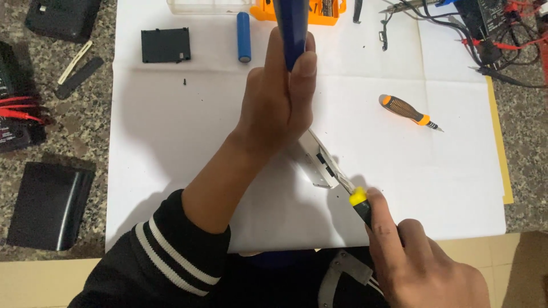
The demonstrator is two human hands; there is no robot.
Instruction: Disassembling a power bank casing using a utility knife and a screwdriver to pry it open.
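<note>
A speckled stone counter (85, 131) carries one large white sheet (188, 137), with a yellow sheet (502, 171) showing at its right edge. On bare counter at lower left lies one black case (48, 205); a second black box (63, 17) sits at the top left corner, and red leads (20, 108) trail in from the left edge. On the sheet, far from the work, lie one black square cover (165, 45), one blue cylindrical cell (244, 36), and one spare orange-and-black screwdriver (408, 112). An orange tool case (328, 10) and a tangle of black wires (485, 40) crowd the top edge.

The left hand (279, 97) is wrapped tightly round a blue device (292, 28), held upright; its white end (319, 159) rests on the sheet, largely hidden behind the wrist. The right hand (416, 256) grips a yellow-collared screwdriver (358, 199), its tip at that white end.
</note>
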